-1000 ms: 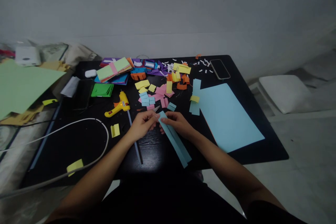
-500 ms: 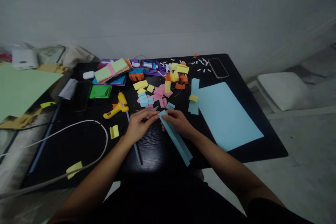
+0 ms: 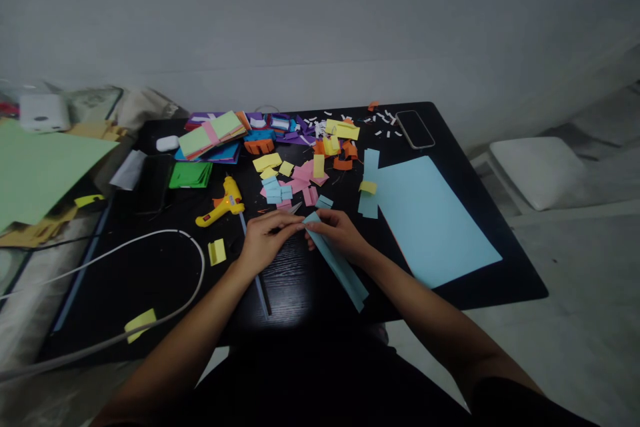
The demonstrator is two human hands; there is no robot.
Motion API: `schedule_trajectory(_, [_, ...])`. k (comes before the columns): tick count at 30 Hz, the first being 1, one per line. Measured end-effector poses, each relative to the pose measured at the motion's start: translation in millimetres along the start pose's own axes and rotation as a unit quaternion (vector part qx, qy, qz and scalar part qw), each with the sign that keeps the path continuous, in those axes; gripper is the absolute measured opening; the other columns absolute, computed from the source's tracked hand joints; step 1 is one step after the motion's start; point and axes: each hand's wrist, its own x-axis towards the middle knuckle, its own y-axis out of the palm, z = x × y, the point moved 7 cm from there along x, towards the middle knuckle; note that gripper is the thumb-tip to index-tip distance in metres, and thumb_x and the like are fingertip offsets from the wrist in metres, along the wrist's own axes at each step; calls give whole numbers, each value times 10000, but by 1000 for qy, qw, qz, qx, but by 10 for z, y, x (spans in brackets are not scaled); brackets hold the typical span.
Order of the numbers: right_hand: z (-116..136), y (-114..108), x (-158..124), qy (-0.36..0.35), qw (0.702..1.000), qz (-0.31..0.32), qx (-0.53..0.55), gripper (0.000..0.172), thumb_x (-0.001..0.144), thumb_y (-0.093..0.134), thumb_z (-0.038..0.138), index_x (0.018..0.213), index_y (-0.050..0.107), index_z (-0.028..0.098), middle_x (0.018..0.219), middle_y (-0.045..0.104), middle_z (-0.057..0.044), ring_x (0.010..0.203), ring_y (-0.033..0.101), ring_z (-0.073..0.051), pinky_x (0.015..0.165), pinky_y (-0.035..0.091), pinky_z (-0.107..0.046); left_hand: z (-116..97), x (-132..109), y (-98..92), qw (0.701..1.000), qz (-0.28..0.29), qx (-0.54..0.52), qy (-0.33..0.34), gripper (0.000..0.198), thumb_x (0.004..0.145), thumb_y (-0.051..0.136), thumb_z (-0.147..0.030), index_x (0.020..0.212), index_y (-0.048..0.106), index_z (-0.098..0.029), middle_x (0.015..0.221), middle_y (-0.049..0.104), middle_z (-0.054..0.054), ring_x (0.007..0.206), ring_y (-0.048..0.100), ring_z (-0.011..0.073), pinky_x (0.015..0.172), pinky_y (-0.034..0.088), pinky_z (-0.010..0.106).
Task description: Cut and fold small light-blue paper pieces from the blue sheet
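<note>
My right hand is closed on a folded strip of light blue paper, thumb on top and fingers beneath. The strip slants down toward the table's front edge, its layers slightly apart at the low end. My left hand pinches at the strip's upper end, thumb and forefinger together; the exact contact is hard to see. Just behind the left hand, scissors show a pointed metal tip, the rest partly covered. A yellow glue gun lies left of that hand, with a long translucent glue stick behind it.
Light blue sheets lie on the right, beside blue strips. Pink paper pieces and other coloured cuttings cover the middle. A phone is at the back right. A white cable loops across the left. A white stool stands right.
The blue strip's low end has swung up slightly and its layers look closer together. Both hands stay almost in place, the left fingertips still at the strip's upper end.
</note>
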Motion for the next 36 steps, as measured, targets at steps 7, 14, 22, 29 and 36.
schedule_trajectory(7, [24, 3, -15, -1, 1000, -8, -14, 338, 778, 810, 479, 812, 698, 161, 692, 697, 10, 568, 644, -120, 604, 566, -259, 1, -7, 12, 1000, 11, 9, 20, 116, 883, 764, -275, 978, 825, -248, 902, 801, 32, 792, 719, 165, 755, 573, 290])
schedule_trajectory(14, [17, -9, -10, -7, 1000, -16, -25, 350, 773, 813, 485, 797, 689, 159, 673, 688, 15, 556, 641, -113, 585, 561, -246, -31, -1, -1, 999, -6, 14, 52, 123, 871, 782, -256, 981, 820, -219, 872, 795, 33, 747, 702, 144, 700, 554, 262])
schedule_trajectory(22, [1, -23, -15, -25, 998, -36, -51, 358, 799, 777, 506, 792, 683, 161, 670, 685, 12, 542, 638, -116, 563, 553, -250, -25, -5, -4, 999, -15, 12, 49, 133, 852, 802, -245, 981, 817, -220, 849, 789, 25, 729, 682, 136, 688, 534, 266])
schedule_trajectory(29, [22, -15, -35, -34, 996, -45, -72, 354, 807, 762, 508, 775, 673, 167, 665, 678, 11, 546, 638, -121, 566, 550, -253, -22, -19, 2, 999, -12, 17, 50, 128, 852, 801, -233, 979, 813, -221, 859, 789, 20, 731, 676, 129, 691, 536, 264])
schedule_trajectory(36, [39, -11, -38, -42, 995, -37, -82, 337, 814, 760, 493, 782, 670, 170, 674, 673, 16, 549, 632, -119, 577, 548, -258, -36, -21, 8, 998, -10, 11, 56, 106, 862, 791, -244, 964, 815, -225, 881, 793, 30, 756, 689, 138, 703, 551, 271])
